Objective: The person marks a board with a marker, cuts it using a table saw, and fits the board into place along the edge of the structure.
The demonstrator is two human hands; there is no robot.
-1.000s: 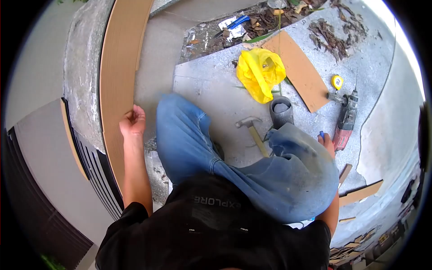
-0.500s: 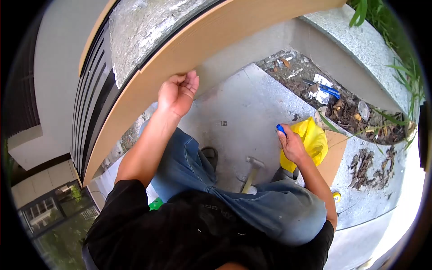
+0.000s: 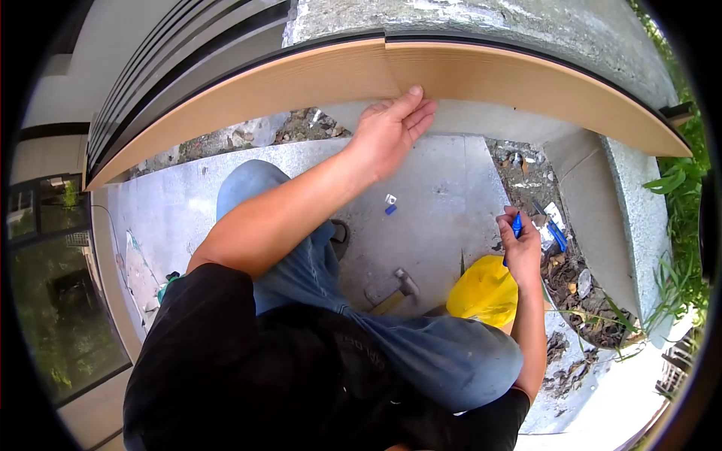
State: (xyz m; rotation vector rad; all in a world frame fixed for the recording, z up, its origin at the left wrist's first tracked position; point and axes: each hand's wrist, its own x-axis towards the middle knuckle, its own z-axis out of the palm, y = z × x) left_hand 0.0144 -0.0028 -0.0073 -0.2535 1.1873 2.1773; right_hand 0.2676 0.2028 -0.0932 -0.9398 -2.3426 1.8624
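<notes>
My left hand point(image 3: 395, 131) is raised to the lower edge of a long wood-grain panel point(image 3: 323, 79), its thumb against the face just below a vertical seam. The fingers are stretched out, holding nothing. My right hand point(image 3: 524, 248) is closed around a blue marker point(image 3: 517, 224), its pointed end upward, above a yellow plastic bag point(image 3: 485, 292). On the floor between my hands lie a small white piece point(image 3: 390, 199) and a small blue piece point(image 3: 390, 210). Near my knees rests a hammer point(image 3: 406, 284), its handle partly hidden by my leg.
Grey paving point(image 3: 444, 188) spreads beneath me. To the right, a dirt strip point(image 3: 519, 161) with dry leaves holds a blue utility knife point(image 3: 556, 234). A stone ledge point(image 3: 635, 218) and green plants point(image 3: 669, 255) border that side. Rough concrete point(image 3: 481, 22) rises behind the panel.
The view has turned, so the panel now runs across the top. My left hand has moved right along it to the seam. The marker now points upward in my right hand.
</notes>
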